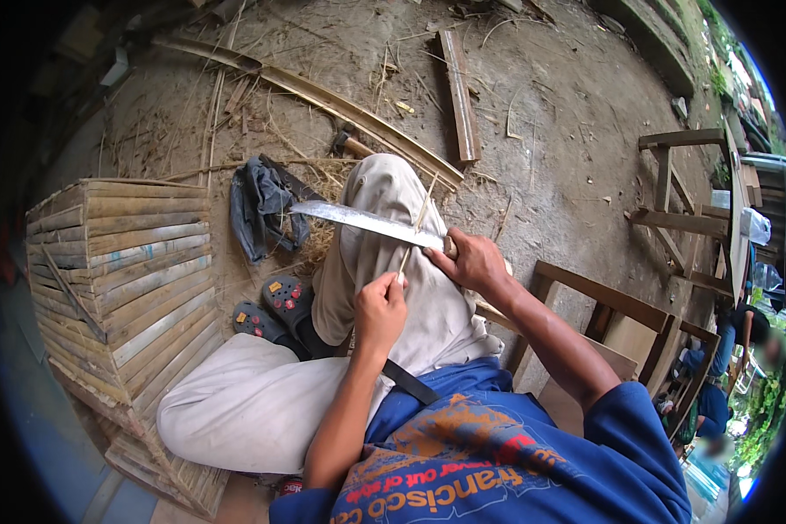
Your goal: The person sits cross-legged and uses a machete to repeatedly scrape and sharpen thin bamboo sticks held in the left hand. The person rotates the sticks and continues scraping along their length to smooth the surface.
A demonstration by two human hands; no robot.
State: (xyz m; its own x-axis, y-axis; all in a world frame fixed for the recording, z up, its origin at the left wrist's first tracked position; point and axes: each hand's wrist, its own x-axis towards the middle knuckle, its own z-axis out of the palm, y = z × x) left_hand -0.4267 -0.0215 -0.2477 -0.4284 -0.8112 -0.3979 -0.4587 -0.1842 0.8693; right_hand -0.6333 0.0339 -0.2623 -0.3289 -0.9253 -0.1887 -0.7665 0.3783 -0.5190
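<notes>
My right hand [478, 262] is closed round the handle of a machete [362, 220], whose long pale blade points left across my raised knee. Under the blade runs a thin bamboo strip [404, 260], crossing it at an angle and showing again beyond its far edge. The strip's near end is pinched in my left hand [381, 307], just below the blade. Blade and strip lie over the light trousers [384, 179] on my leg. Whether the edge has cut into the strip, I cannot tell.
A slatted bamboo structure [153, 262] stands at the left. Beside my foot lies a dark plastic bag [266, 205]. Beyond my knee are a split bamboo length [349, 106] and a wooden plank [459, 96]. Wooden frames [686, 218] stand at the right, with people farther off.
</notes>
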